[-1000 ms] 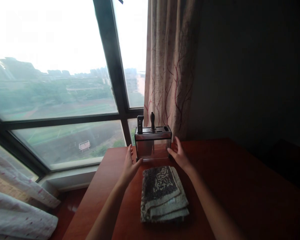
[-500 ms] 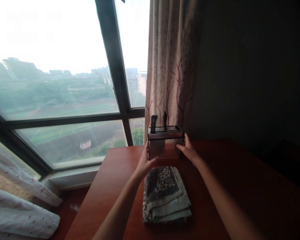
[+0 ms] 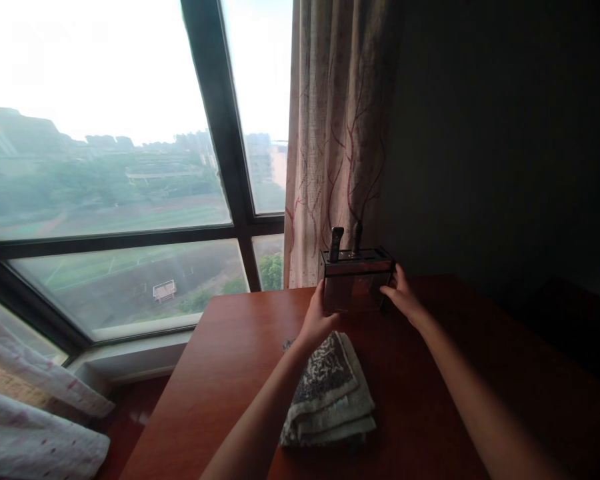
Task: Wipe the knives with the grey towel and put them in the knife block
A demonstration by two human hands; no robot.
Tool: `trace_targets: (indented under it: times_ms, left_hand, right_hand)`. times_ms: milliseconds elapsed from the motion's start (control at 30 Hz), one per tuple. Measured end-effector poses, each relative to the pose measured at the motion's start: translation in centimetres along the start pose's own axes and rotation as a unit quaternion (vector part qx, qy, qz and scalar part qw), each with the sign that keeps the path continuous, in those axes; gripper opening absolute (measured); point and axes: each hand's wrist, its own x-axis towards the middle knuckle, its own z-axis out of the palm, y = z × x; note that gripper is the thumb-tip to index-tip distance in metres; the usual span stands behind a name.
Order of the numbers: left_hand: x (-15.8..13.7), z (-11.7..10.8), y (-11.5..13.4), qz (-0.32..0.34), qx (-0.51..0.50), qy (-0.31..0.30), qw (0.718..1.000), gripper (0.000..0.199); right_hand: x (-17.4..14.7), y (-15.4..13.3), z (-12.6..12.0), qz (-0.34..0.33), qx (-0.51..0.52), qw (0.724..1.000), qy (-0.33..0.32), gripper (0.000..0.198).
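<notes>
Between my two hands is a clear-sided knife block (image 3: 357, 269) with a dark slotted top. Two knives stand in it, a black knife handle (image 3: 336, 244) at the left and another dark handle (image 3: 357, 238) beside it. My left hand (image 3: 320, 321) grips the block's left end, its thumb along the lower front. On the right end my right hand (image 3: 401, 293) is closed, thumb in front and fingers behind. Nearer to me lies a folded grey patterned towel (image 3: 330, 393), partly covered by my left forearm.
The reddish-brown wooden table (image 3: 230, 360) carries all of this. Behind it hangs a long curtain (image 3: 330, 133), with a large window (image 3: 105, 180) to the left. Another pale curtain (image 3: 40, 427) hangs low at the left. A dark wall fills the right side.
The knife block has shifted to the right across the table's far part, both hands moving with it. The towel stays on the table, and the view has turned slightly.
</notes>
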Motion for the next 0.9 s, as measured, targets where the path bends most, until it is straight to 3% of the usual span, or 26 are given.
trace_targets:
  times_ms: [200,333,400,467,600,700,800,900]
  left_hand:
    - [-2.5,-2.5,0.5,-0.072,0.031,0.024,0.997,0.069]
    - [-6.8,-5.9,0.1,-0.099,0.052,0.04,0.993,0.047]
    - [-9.1,-7.5,-0.1,-0.107,0.061,0.073,0.99,0.044]
    - [-11.2,-8.8,-0.2,-0.108,0.085,0.11,0.984,0.041]
    - [-14.4,-9.9,-0.2,-0.121,0.125,0.126,0.977,0.038]
    - [-16.0,-9.7,-0.1,-0.124,0.147,0.102,0.976,0.038]
    - [-16.9,-9.2,0.0,-0.117,0.187,0.056,0.974,0.038]
    - [-17.3,-8.8,0.1,-0.1,0.221,0.017,0.97,0.039]
  right_hand:
    - [-2.7,0.9,-0.6,0.058,-0.046,0.997,0.014,0.092]
    - [-8.6,1.0,0.1,0.025,-0.06,0.998,-0.021,0.063]
    - [-12.1,0.0,0.7,-0.043,-0.082,0.991,-0.101,0.046]
    - [-15.4,-1.7,1.6,-0.077,-0.104,0.971,-0.201,0.042]
    - [-20.0,-5.0,3.3,-0.132,-0.155,0.898,-0.39,0.071]
    - [-21.7,-6.1,4.4,-0.148,-0.188,0.853,-0.464,0.09]
    - [-21.9,-6.4,5.1,-0.151,-0.215,0.842,-0.472,0.069]
    - [-21.2,-6.5,5.5,-0.163,-0.217,0.86,-0.433,0.03]
